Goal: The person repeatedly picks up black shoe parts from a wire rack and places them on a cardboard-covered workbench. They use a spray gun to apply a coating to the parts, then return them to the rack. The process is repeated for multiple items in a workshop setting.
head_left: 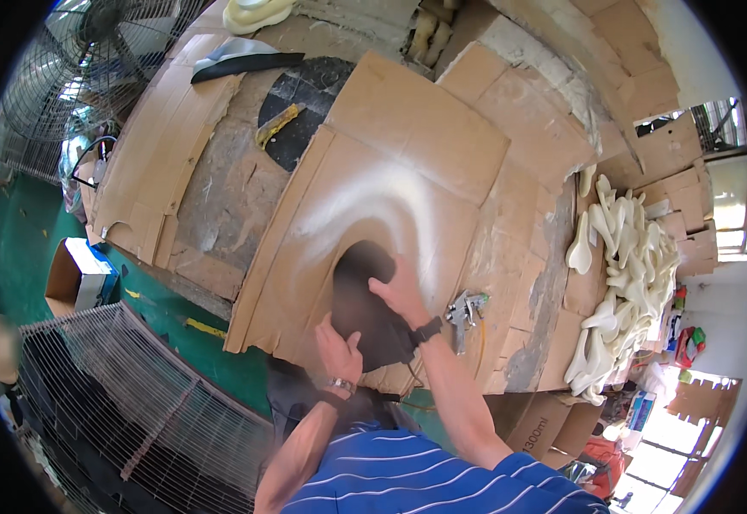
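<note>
In front of me a dark piece of sheet material, rounded at its far end, lies on a cardboard sheet. A white sprayed haze curves around that rounded end. My right hand is at the piece's right edge, thumb stretched over its surface and fingers apart from the thumb. Beside its lower left edge my left hand is held with fingers extended and thumb spread. I cannot tell whether the left hand touches it. Just right of my right wrist rests a metal spray gun with a yellowish hose.
Cream foam pieces shaped like saddles are heaped at the right. A yellow-handled cutter lies on a black round patch beyond the cardboard. Wire racking stands lower left, a large fan upper left, an opened box below it.
</note>
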`<action>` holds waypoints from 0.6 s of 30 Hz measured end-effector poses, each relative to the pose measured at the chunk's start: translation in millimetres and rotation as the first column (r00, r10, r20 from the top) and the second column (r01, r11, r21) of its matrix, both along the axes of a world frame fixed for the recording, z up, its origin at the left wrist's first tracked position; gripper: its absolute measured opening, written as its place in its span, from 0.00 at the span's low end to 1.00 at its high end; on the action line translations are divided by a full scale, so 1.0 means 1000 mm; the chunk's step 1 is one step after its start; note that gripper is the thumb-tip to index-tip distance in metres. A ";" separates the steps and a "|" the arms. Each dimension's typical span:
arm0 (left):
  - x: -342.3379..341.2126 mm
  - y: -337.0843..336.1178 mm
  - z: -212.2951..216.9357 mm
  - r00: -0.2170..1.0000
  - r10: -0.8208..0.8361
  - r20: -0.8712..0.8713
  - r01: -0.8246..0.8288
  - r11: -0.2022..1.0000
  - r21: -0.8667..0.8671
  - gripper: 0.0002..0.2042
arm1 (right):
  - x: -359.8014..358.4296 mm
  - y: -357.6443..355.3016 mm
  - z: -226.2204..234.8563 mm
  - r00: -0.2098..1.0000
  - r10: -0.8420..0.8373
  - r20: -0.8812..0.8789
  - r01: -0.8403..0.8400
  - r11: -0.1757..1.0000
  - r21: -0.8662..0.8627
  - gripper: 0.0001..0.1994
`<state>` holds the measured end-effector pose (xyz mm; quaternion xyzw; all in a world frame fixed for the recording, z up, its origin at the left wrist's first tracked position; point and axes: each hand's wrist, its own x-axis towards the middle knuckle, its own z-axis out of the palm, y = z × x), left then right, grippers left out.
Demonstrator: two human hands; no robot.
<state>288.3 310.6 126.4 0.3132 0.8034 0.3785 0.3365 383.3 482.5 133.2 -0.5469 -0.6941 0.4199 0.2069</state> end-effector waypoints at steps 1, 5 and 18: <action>-0.003 0.000 0.011 1.000 -0.025 0.005 0.025 1.000 0.019 0.32 | 0.005 -0.006 0.008 0.999 -0.045 0.004 0.045 0.999 0.004 0.30; -0.020 0.001 0.042 0.986 -0.167 -0.021 0.168 0.975 0.145 0.32 | 0.025 -0.020 0.053 0.972 -0.204 -0.117 0.197 0.978 -0.065 0.28; -0.092 0.083 -0.036 0.930 -0.344 -0.127 0.328 0.936 -0.132 0.31 | 0.000 0.060 -0.057 0.984 -0.069 0.167 0.073 0.997 -0.014 0.35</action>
